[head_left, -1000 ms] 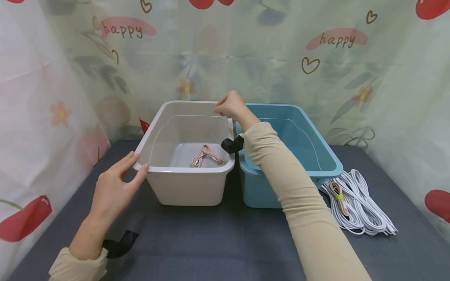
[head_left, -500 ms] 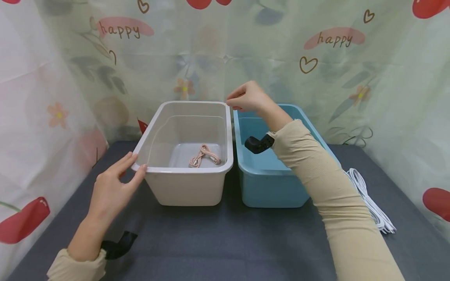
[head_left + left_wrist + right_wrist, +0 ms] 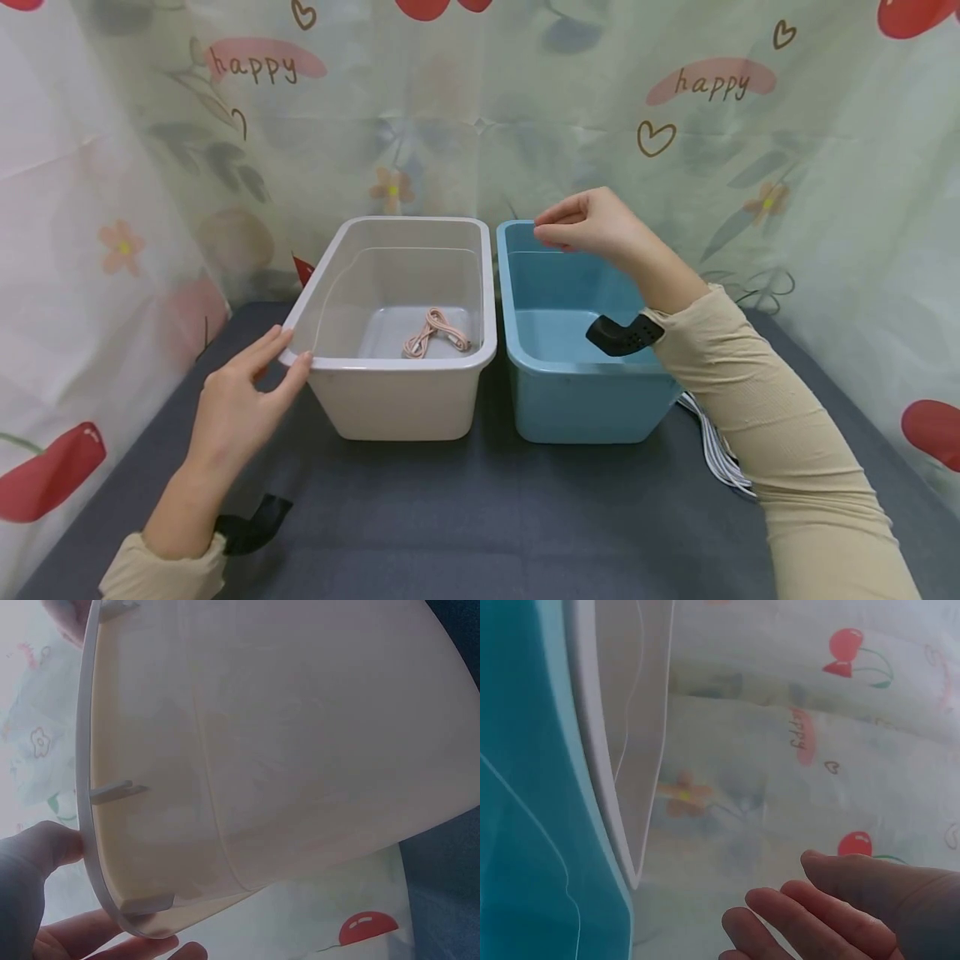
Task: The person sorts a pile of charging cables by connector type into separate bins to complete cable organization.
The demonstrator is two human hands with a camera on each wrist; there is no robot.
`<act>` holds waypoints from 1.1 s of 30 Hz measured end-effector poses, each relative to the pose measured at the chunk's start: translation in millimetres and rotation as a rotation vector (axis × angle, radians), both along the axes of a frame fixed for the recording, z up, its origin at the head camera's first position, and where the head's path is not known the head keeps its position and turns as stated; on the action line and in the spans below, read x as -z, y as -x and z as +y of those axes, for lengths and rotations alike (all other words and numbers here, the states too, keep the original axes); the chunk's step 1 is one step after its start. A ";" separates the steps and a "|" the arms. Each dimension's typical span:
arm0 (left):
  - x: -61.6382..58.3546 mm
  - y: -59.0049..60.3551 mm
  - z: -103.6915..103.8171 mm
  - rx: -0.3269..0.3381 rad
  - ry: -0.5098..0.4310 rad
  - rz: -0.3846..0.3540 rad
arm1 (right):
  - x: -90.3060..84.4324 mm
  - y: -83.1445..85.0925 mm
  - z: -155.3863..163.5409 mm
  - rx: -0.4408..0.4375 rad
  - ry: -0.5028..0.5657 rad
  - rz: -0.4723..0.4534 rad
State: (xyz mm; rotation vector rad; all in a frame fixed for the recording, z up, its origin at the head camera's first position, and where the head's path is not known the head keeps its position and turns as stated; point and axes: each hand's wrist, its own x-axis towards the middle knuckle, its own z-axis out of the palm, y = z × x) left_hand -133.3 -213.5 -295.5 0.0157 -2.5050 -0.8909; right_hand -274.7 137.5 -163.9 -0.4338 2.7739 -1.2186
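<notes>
My left hand (image 3: 240, 408) grips the front left corner of a beige plastic basin (image 3: 397, 404), with the thumb and fingers on either side of the corner. In the left wrist view, the thumb touches the rim (image 3: 85, 750) and the fingertips lie along the corner. A coiled pink cable (image 3: 423, 340) lies on the floor of this basin. To its right stands a blue basin (image 3: 585, 408). My right hand (image 3: 592, 221) hovers over its back part, fingers loosely bent. Nothing shows between thumb and fingers in the right wrist view.
White bundled cables (image 3: 716, 450) lie on the dark tablecloth (image 3: 480, 517) right of the blue basin, partly hidden by the right sleeve. A patterned curtain (image 3: 450, 100) hangs close behind the basins and along both sides.
My right hand has moved right, from above the beige basin's back right rim to above the blue basin, its fingers loosening. My left hand keeps its place. The pink cable has not moved.
</notes>
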 end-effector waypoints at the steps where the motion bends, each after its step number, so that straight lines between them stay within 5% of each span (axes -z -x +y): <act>1: 0.1 0.0 -0.2 0.000 0.000 0.002 | 0.7 -2.3 4.0 -0.003 0.000 0.002; 19: -0.2 1.0 0.0 0.003 0.003 -0.006 | 23.7 -35.3 77.7 0.048 0.060 0.025; 33: -0.2 0.8 -0.5 0.004 -0.003 -0.022 | 64.4 -66.7 159.2 0.230 0.151 0.035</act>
